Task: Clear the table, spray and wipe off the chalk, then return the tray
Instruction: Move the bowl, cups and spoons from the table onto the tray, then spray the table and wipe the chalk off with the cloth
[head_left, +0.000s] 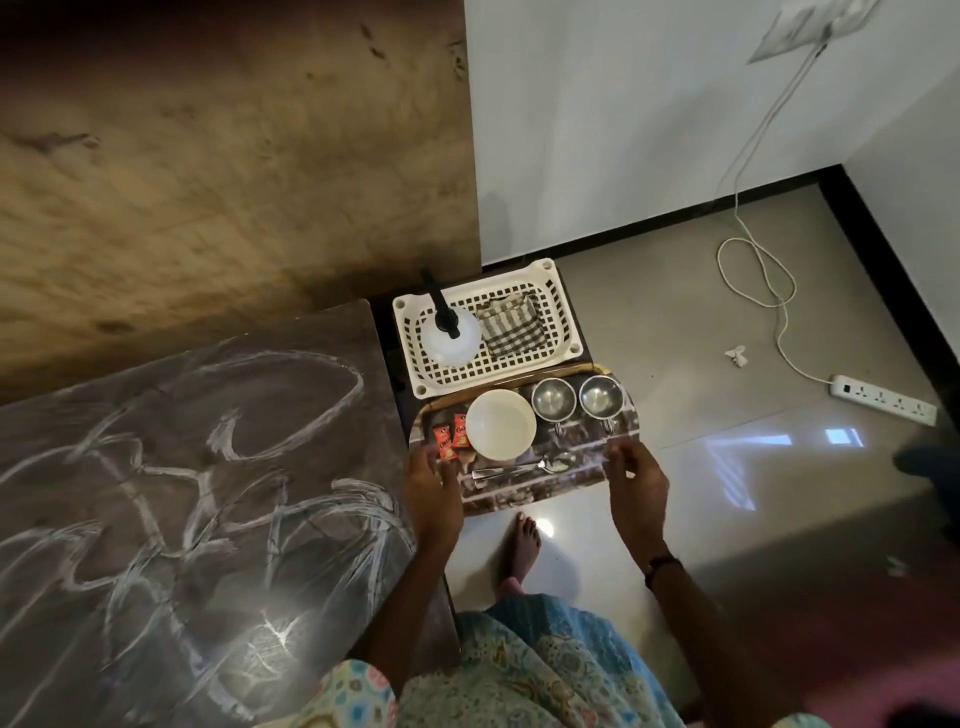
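White chalk (218, 499) is seen across the table (311, 332); right of the table, the tray (519, 493) is gripped at both ends, left hand (431, 488) and right hand (636, 486) fingers curled over its rim

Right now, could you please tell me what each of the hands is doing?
Left hand: holding the left edge of the tray.
Right hand: holding the tray's right edge.
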